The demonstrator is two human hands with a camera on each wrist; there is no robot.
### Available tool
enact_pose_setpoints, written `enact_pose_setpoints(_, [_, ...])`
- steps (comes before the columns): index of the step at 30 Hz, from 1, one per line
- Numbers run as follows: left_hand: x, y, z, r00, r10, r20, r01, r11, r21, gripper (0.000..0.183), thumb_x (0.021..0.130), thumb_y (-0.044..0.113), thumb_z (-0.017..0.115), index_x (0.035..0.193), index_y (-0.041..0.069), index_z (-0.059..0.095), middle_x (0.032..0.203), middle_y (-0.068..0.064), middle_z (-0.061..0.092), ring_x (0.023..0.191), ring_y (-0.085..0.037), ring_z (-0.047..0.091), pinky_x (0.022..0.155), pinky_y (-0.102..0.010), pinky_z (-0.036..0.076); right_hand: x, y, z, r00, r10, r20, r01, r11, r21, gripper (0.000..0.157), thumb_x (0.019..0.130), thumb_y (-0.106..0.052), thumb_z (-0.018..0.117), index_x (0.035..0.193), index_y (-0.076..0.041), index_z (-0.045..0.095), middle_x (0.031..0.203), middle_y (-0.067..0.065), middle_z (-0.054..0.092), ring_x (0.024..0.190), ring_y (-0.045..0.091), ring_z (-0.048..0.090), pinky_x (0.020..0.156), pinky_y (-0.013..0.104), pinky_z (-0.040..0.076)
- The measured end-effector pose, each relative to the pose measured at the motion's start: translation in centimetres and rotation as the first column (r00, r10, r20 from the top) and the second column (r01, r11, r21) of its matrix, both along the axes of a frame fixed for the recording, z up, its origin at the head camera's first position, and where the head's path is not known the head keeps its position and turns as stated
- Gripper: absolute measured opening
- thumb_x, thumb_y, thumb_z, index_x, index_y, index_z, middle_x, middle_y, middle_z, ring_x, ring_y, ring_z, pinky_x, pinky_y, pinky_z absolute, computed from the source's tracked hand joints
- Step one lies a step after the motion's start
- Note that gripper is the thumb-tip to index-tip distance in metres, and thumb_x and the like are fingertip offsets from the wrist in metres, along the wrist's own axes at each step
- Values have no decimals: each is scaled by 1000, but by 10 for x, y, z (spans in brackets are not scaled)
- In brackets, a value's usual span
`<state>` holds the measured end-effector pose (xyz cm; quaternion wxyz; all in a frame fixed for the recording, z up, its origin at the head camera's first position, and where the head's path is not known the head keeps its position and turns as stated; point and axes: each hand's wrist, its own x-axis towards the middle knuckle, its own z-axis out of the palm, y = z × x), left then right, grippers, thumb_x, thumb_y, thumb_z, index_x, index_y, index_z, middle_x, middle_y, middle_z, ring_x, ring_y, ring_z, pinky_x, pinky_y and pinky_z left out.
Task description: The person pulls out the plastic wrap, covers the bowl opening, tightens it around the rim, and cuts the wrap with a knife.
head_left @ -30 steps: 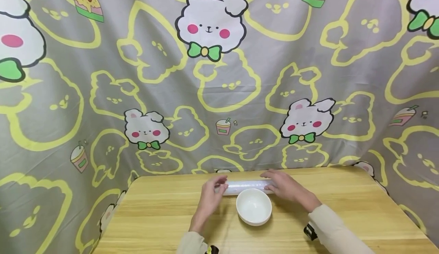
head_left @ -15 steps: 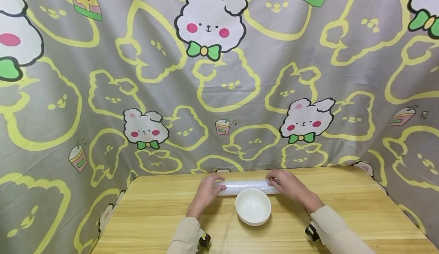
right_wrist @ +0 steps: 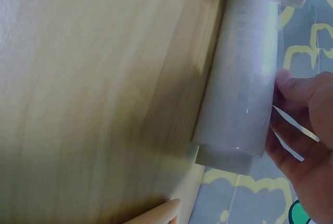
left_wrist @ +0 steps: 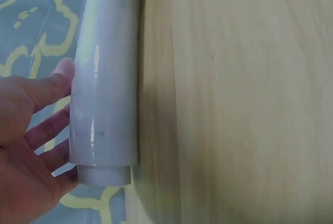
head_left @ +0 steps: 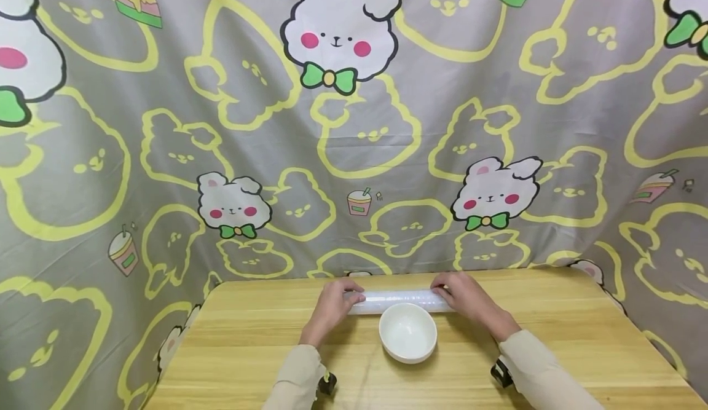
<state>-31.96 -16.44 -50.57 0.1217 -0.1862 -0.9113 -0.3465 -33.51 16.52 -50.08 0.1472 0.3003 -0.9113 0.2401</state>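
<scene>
A roll of clear cling film (head_left: 398, 300) lies crosswise near the back of the table, a short core stub showing at its end in each wrist view. My left hand (head_left: 330, 307) holds its left end, thumb (left_wrist: 63, 73) at the side and the other fingers partly hidden behind the roll. At the right end, my right hand (head_left: 467, 299) holds it the same way, its thumb (right_wrist: 291, 86) against the film. Just in front of the roll stands a white bowl (head_left: 408, 334), upright with nothing in it, overlapping the roll's lower edge in the head view.
The wooden table (head_left: 249, 348) ends close behind the roll. A grey curtain (head_left: 370, 152) with cartoon rabbits hangs along the back and both sides. Dark wrist-worn devices sit below both sleeves.
My left hand has shifted left and my right hand slightly right, and the roll now shows further out on both sides of the bowl. The bowl has stayed in place.
</scene>
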Motion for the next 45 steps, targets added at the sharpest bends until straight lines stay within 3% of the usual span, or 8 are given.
enact_pose_setpoints(8, [-2, -1, 4, 1000, -3, -20, 3, 1000, -8, 4, 91, 9, 77, 93, 10, 81, 96, -1, 77, 98, -22, 72, 88, -38, 60, -2, -4, 1, 997, -34, -67, 33, 999, -13, 8, 92, -3, 75, 87, -10, 73, 81, -4, 68, 72, 9, 60, 64, 31, 57])
enact_pose_setpoints(16, [-3, 4, 5, 1000, 8, -13, -8, 1000, -26, 2, 91, 12, 79, 89, 11, 80, 91, 1, 76, 90, -18, 70, 82, -35, 59, -4, -7, -5, 989, -51, -139, 50, 999, -11, 11, 91, 0, 73, 87, -9, 69, 80, -2, 65, 71, 14, 60, 63, 36, 57])
enact_pose_setpoints(22, [-3, 14, 6, 1000, -20, 1, 20, 1000, -20, 8, 86, 16, 84, 89, 10, 79, 92, -1, 75, 87, -19, 69, 75, -32, 58, -5, -10, -5, 989, -81, -120, 80, 997, -14, 9, 93, 0, 71, 89, -8, 67, 81, -1, 64, 74, 16, 62, 65, 36, 58])
enact_pose_setpoints(31, [-3, 29, 6, 999, -14, 32, 16, 998, -58, 5, 86, 17, 83, 88, 15, 80, 99, 1, 74, 93, -22, 68, 76, -34, 57, -4, -13, -4, 990, -104, -91, 103, 994, -23, 9, 94, -1, 71, 90, -8, 66, 83, -1, 65, 76, 17, 63, 67, 36, 58])
enact_pose_setpoints(36, [-5, 32, 5, 999, -49, -22, 47, 996, -78, 5, 86, 13, 83, 84, 15, 79, 96, 2, 74, 92, -23, 68, 75, -31, 56, -4, -13, -5, 989, -122, -79, 119, 992, -46, 7, 94, -1, 71, 91, -8, 68, 83, -2, 64, 76, 15, 62, 67, 36, 58])
enact_pose_setpoints(45, [-8, 38, 5, 994, -64, -90, 56, 994, -91, 15, 88, 3, 79, 80, 13, 72, 77, 6, 66, 74, -9, 60, 65, -23, 52, -4, -14, -2, 991, -124, -52, 121, 990, -68, 7, 96, -1, 69, 93, -8, 68, 83, -1, 64, 75, 13, 59, 66, 35, 57])
